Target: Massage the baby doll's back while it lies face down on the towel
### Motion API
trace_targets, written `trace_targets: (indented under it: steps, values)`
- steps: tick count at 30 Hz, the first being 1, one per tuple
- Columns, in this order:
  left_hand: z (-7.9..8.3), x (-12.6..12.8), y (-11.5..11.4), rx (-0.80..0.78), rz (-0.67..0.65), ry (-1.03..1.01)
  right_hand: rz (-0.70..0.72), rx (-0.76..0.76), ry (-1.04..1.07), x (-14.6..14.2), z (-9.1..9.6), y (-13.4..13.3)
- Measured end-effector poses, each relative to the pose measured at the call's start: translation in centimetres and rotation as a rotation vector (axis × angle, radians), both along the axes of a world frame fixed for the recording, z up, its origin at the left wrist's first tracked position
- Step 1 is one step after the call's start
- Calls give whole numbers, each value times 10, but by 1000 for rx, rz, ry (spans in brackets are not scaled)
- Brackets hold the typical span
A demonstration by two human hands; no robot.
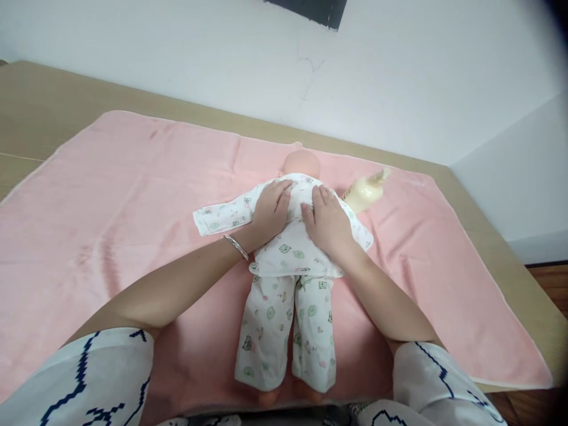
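A baby doll (302, 162) lies on a pink blanket (168, 154), its bald head toward the wall and its feet toward me. It wears a white printed top (288, 251) and matching trousers (266, 331). My left hand (271, 207) rests flat on the left side of the top, near the shoulder, fingers stretched out. On the other side of the chest area, my right hand (327, 222) lies flat with fingers extended. Both touch the cloth and grip nothing. One sleeve reaches out to the left. The doll's face is not visible.
A cream-coloured bottle-like object (366, 192) lies on the blanket right of the doll's shoulder. The blanket covers much of a wooden table (53, 89), which stands against a white wall (177, 53). A dark panel (315, 10) hangs above.
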State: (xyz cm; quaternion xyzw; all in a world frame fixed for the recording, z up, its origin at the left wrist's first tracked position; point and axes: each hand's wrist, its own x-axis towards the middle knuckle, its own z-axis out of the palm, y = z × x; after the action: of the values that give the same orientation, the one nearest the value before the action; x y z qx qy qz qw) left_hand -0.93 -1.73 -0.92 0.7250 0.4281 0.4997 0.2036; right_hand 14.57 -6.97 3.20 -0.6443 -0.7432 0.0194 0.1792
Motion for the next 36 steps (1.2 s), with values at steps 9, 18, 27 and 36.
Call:
trace_targets:
  steps: [9,18,27,36]
  values:
    - [-2,0,2,23,-17,-27,223,-21,24,9,-1,14]
    - [-3,-1,2,16,-31,-64,213,41,-73,-11,3,-16]
    - [-2,-1,0,-20,-21,-65,193,-17,37,13,-2,13]
    - [-5,-2,3,-24,-18,-85,309,-2,64,8,-1,9]
